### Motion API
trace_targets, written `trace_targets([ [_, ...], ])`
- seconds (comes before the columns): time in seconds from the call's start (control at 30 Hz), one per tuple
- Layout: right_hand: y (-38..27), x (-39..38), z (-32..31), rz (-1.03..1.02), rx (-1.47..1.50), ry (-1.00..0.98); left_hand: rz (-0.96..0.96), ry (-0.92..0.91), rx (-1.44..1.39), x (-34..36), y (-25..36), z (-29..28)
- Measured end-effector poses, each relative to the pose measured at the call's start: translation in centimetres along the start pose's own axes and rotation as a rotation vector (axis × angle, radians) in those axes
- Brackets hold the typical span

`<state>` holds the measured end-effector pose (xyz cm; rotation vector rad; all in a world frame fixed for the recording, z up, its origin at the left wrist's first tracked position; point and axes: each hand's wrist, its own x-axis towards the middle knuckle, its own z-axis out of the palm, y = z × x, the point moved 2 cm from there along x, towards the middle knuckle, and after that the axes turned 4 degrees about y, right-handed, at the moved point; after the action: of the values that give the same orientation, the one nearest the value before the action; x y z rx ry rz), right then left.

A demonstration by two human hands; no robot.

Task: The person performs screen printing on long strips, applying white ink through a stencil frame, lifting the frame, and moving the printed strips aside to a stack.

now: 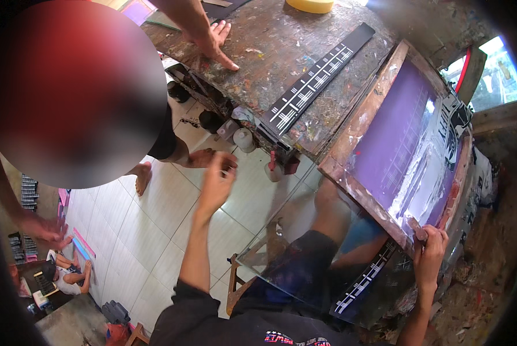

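Observation:
My right hand (431, 248) is closed on a small brown squeegee (418, 229) at the near corner of a wooden-framed printing screen (350, 141). White ink (411, 187) streaks the purple mesh beside it. The screen sits tilted at the right of the worktable. Loosely curled, my left hand (218, 179) hangs in the air left of the screen, above the tiled floor, with nothing visible in it. A black strip with white printed marks (322, 78) lies on the table. Another printed black strip (365, 279) lies near my lap, by a clear glass sheet (287, 230).
Another person's hand (212, 43) rests on the paint-stained table (258, 34); their other hand (45, 228) is at far left. A yellow roll (310, 6) sits at the back. Bottles (244, 138) stand under the table edge. Someone sits (74, 277) at lower left.

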<state>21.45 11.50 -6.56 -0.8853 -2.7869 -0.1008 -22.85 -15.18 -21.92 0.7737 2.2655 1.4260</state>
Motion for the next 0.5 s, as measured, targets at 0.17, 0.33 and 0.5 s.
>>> trace_targets([
  [0.17, 0.1, 1.1, -0.1, -0.053, 0.051, -0.062, 0.074, -0.335, 0.358, 1.9, -25.7, 17.9],
  [0.33, 0.1, 4.0, -1.3, -0.158, 0.037, -0.085, 0.249, -0.254, 0.623, 5.0, -33.7, 22.9],
  [0.5, 0.1, 0.8, -1.7, -0.031, -0.001, -0.112, -0.041, -0.028, 0.340, 3.7, -29.0, 20.5],
])
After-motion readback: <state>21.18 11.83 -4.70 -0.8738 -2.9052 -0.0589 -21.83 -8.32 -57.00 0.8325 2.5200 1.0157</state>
